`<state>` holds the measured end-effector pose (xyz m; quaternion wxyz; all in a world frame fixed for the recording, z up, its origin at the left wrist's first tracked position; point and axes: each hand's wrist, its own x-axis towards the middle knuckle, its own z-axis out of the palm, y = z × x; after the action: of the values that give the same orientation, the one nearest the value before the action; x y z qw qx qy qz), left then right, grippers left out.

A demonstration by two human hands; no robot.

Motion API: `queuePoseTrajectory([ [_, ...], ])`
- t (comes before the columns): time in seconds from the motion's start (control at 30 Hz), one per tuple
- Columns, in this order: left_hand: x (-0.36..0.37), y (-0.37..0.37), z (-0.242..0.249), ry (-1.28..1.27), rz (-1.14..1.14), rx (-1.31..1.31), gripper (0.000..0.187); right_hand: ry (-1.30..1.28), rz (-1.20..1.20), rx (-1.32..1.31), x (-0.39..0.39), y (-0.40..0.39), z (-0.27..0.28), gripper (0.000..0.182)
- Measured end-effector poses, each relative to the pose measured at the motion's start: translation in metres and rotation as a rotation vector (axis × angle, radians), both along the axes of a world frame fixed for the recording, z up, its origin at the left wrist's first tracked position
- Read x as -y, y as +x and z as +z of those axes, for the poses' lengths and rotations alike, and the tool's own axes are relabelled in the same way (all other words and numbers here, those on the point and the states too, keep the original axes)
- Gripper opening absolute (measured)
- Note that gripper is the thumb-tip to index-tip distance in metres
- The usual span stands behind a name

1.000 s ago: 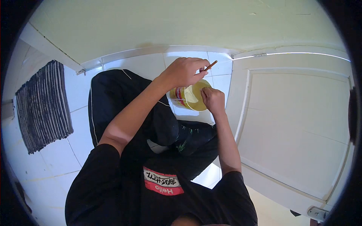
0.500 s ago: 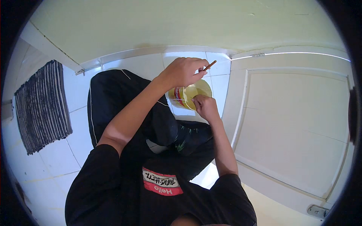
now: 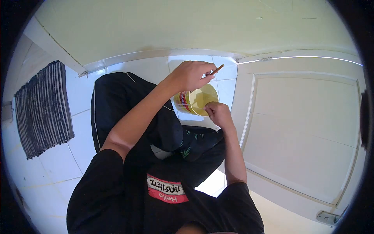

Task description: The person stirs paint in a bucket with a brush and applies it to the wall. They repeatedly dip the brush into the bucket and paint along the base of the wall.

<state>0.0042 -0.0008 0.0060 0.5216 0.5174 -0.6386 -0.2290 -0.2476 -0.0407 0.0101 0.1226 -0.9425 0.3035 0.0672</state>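
Note:
A pale yellow plastic bucket (image 3: 193, 102) with a red printed label lies tipped in front of my crossed legs, its mouth facing right. Above its upper rim, my left hand (image 3: 191, 76) is closed around a short, thin brown stick (image 3: 219, 69) that points up and to the right. My right hand (image 3: 220, 114) is at the lower right of the bucket's mouth, fingers pinched together and their tips overlapping the opening. What these fingers hold, if anything, is too small to make out. Shadow falls across the bucket's inner wall.
White floor tiles (image 3: 80, 124) surround my legs in dark trousers (image 3: 128, 113). A striped dark rug (image 3: 44, 111) lies at left. A pale green wall (image 3: 156, 27) rises beyond the bucket, and a cream door (image 3: 304, 128) with a metal handle (image 3: 326, 218) stands at right.
My right hand has drawn back slightly to the right, away from the bucket's inside. The left hand with the brown stick and the bucket have hardly moved.

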Motion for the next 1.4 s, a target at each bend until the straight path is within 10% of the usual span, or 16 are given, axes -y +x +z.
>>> queuePoseTrajectory([
  [0.37, 0.001, 0.000, 0.000, 0.006, -0.005, -0.007, 0.017, -0.364, 0.216, -0.186, 0.009, 0.003, -0.020, 0.016],
  [0.6, 0.000, 0.001, 0.000, 0.020, -0.008, -0.003, 0.018, -0.161, 0.108, -0.206, -0.018, 0.025, -0.022, 0.017],
  [1.2, -0.001, -0.006, -0.003, -0.073, 0.034, -0.014, 0.017, -0.003, -0.699, 0.542, -0.019, -0.021, -0.048, 0.024],
  [1.4, -0.005, -0.012, 0.003, 0.059, 0.030, 0.012, 0.019, -0.293, -0.629, 0.735, -0.037, -0.023, -0.058, 0.019],
])
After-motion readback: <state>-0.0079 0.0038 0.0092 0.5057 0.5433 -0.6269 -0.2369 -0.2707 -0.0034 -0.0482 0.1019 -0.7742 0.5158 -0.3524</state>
